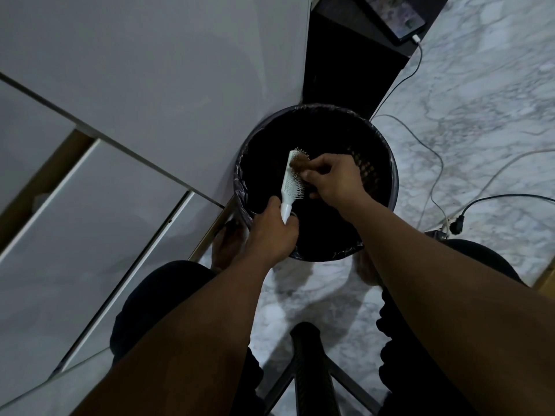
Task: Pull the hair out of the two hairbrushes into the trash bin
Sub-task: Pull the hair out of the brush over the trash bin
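Observation:
A white hairbrush (288, 184) is held over the round black trash bin (384, 151), its bristles facing right. My left hand (270, 232) grips the brush by its handle at the bin's near left rim. My right hand (333, 178) pinches a brown clump of hair (300, 162) at the top of the bristles. Only one hairbrush is in view. The inside of the bin is dark, so its contents cannot be made out.
White cabinet doors and drawers (120, 145) fill the left side. A phone (393, 16) on a dark shelf is plugged into a white cable (432, 163) trailing over the marble floor, beside a black plug (458, 225). A dark stool frame (309, 355) stands between my legs.

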`<state>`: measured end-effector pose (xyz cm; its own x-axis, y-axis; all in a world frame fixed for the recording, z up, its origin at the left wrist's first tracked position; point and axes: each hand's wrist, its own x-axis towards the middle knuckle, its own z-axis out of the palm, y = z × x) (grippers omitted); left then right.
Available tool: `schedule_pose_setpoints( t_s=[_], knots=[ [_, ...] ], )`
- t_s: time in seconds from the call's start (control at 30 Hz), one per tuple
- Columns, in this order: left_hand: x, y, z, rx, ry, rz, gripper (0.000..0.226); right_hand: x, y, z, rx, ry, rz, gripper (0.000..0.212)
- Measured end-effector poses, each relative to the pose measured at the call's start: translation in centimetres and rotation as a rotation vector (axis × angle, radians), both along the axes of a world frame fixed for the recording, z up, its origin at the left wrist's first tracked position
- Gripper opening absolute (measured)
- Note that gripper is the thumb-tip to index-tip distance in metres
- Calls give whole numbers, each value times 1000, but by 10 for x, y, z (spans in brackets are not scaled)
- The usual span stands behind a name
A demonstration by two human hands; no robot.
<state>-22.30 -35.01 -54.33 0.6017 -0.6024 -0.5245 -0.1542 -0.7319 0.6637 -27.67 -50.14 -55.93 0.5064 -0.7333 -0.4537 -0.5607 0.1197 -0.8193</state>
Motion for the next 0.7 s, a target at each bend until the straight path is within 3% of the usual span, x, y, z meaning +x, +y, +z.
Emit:
schedule_pose_setpoints(
  t_s=[0.07, 0.23, 0.33, 0.47, 0.57, 0.7],
  knots=[
    [0, 1, 0, -7, -5, -13, 14, 1, -4, -3, 6, 18, -30, 0],
    [1, 2, -3, 11, 7, -37, 17, 0, -5, 5, 143, 18, -36, 40],
    [0, 1, -2, 19, 2, -50, 14, 0, -6, 10, 141, 14, -86, 46],
    [1, 1, -3, 19, -17, -37, 15, 3, -4, 14, 119, 50, -75, 36],
    [1, 1, -4, 1, -44, -65, 17, 1, 1, 13, 17, -38, 6, 65],
    [1, 1, -6, -12, -32, -51, 13, 0, 2, 9, -107, -47, 12, 11]
  ],
)
